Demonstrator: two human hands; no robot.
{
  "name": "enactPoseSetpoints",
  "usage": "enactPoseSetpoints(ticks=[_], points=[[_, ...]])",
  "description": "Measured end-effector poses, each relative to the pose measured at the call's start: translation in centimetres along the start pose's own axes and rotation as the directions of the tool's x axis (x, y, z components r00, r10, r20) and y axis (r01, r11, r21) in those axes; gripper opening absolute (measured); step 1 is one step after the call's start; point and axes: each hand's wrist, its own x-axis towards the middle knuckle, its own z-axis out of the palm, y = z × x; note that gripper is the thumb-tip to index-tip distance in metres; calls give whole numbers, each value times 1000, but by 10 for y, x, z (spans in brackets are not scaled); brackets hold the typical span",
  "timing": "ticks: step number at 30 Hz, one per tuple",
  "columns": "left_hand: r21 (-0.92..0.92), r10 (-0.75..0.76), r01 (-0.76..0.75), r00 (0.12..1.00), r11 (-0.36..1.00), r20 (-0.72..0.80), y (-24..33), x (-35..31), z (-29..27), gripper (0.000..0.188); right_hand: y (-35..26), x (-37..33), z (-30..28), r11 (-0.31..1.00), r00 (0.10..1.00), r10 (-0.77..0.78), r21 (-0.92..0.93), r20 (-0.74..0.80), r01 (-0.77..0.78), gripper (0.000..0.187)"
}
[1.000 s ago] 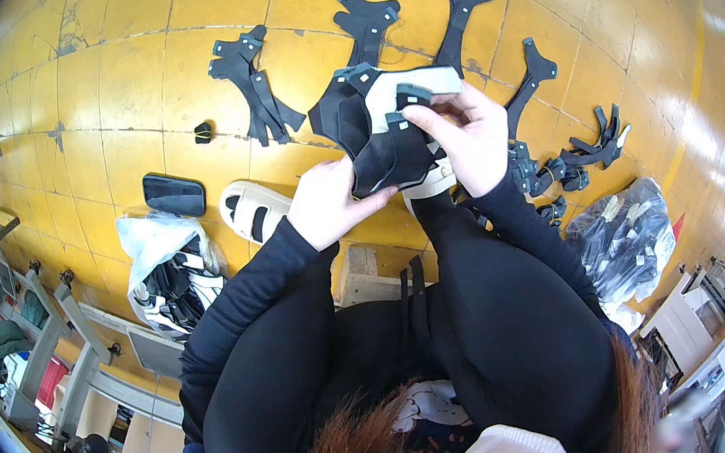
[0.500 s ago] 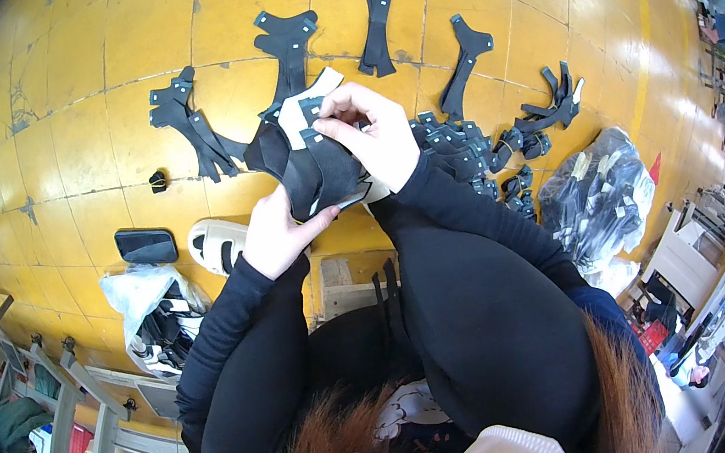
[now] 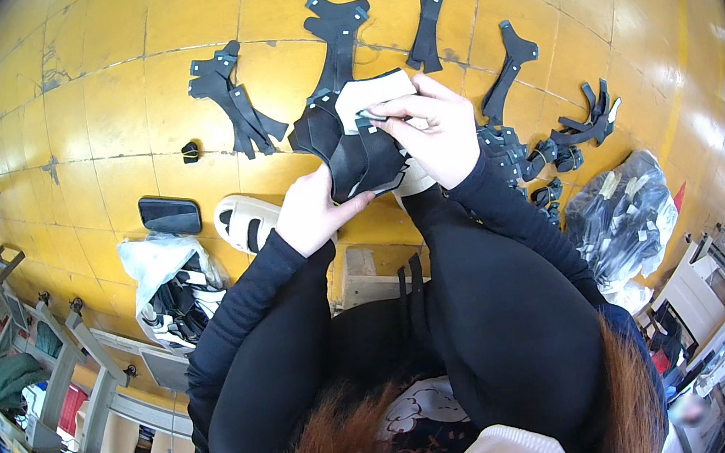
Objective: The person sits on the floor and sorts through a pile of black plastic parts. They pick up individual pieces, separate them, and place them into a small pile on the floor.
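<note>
Blk fabric pc point(image 3: 363, 161) | gripped: L hand point(image 3: 315, 207), R hand point(image 3: 441, 127) | sandal point(image 3: 236, 228) nr L (blk stack point(image 3: 502, 154) nr R)

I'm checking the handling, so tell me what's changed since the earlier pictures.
The right hand's curled fingers have straightened leftward over the black bundle; the dark tab that lay across the white panel no longer shows there. The left hand still holds the bundle; the black cutouts on the floor stayed put.

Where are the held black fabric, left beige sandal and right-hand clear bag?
Black fabric point(image 3: 361, 162): head view, middle.
Beige sandal point(image 3: 242, 217): head view, strap area.
Clear bag point(image 3: 620, 211): head view, middle.
</note>
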Motion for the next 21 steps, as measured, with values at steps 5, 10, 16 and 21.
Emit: enactPoseSetpoints(ticks=[5,10,16,21], points=[[-112,-17,20,999,994,27,-3,-3,2,52,-8,5,-1,982,981,128,120,149,-146,17],[50,-162,158,981,986,108,6,-4,-8,51,0,2,-2,838,844,381,246,377,-488,19],[90,-192,183,977,979,95,-3,-2,-2,51,-2,-3,-1,806,877,338,376,340,-457,17],[17,-158,157,986,987,52,9,1,-7,50,-15,3,-3,961,989,87,-270,122,-51,11]])
